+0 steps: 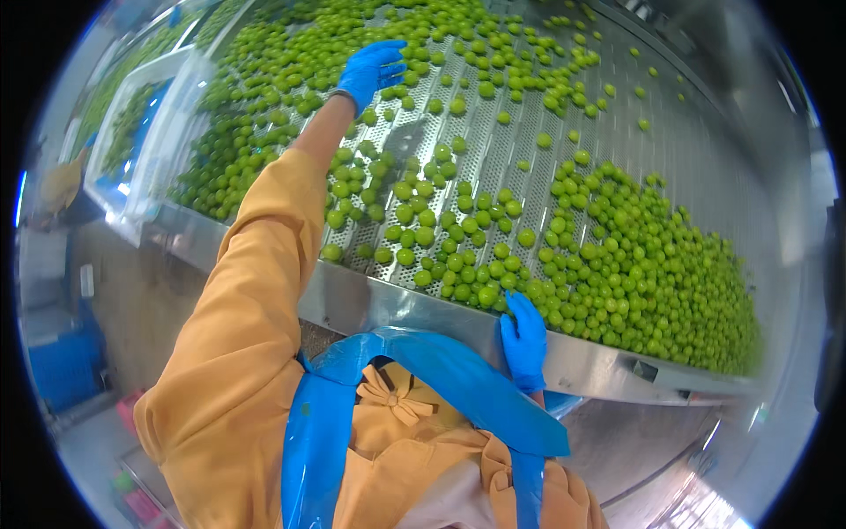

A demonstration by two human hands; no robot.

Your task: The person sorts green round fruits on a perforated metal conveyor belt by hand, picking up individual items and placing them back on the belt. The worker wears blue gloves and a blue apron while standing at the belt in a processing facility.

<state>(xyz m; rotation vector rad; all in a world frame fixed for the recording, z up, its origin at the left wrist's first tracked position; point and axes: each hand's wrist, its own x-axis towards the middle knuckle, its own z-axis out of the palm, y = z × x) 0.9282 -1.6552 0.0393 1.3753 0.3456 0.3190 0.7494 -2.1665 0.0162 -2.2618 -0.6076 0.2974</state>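
Observation:
Small round green fruits (628,264) lie in a large heap at the right of a perforated stainless-steel sorting table (492,135). More green fruits (277,49) crowd its upper left, with looser ones scattered between. My left hand (373,73), in a blue glove, reaches far across the table over the edge of the upper heap. Its fingers are stretched out, and I see nothing held in it; its palm side is hidden. At the near side, my right hand (525,340), also blue-gloved, rests over the metal rim (410,304) with its fingertips beside the closest fruits.
White plastic crates (142,132) stand at the table's left end, one with green contents. A person's hand (73,165) shows near them. A blue crate (66,364) sits lower left on the floor. My blue apron (429,370) is close against the rim.

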